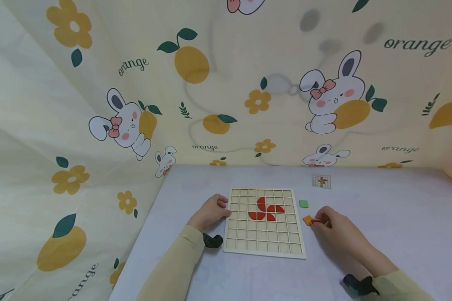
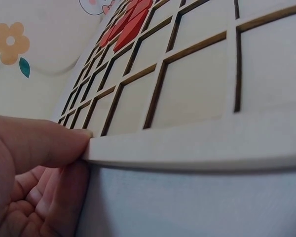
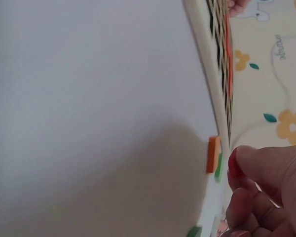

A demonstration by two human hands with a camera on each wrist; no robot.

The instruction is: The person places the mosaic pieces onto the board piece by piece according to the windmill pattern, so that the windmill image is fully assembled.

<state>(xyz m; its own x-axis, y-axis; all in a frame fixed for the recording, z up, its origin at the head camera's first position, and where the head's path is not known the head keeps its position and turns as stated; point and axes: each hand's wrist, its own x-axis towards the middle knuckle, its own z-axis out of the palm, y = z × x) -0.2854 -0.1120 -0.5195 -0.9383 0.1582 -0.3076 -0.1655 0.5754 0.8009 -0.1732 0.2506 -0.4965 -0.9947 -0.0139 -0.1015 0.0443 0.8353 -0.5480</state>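
Observation:
A pale square board (image 1: pixel 265 246) with a raised grid lies flat, several red curved-edged pieces (image 1: pixel 261 203) set in a pinwheel shape in its cells. My left hand (image 1: pixel 212 210) is at the board's left edge; in the left wrist view, its thumb (image 2: pixel 64 143) is on top of the rim with a finger beneath, pinching it. To the right of the board, my right hand (image 1: pixel 337 228) pinches a small red piece (image 3: pixel 234 163) between thumb and fingertips. Beside those fingertips lies an orange tile (image 1: pixel 307 220), with a green tile (image 1: pixel 304 203) just behind it.
At the back right of the white table (image 1: pixel 399 217) lies a small card (image 1: pixel 321 181) printed with a grid and a red pinwheel. A cloth (image 1: pixel 248 50) patterned with rabbits, oranges and flowers hangs behind and to the left. Dark bands with cameras sit on both wrists.

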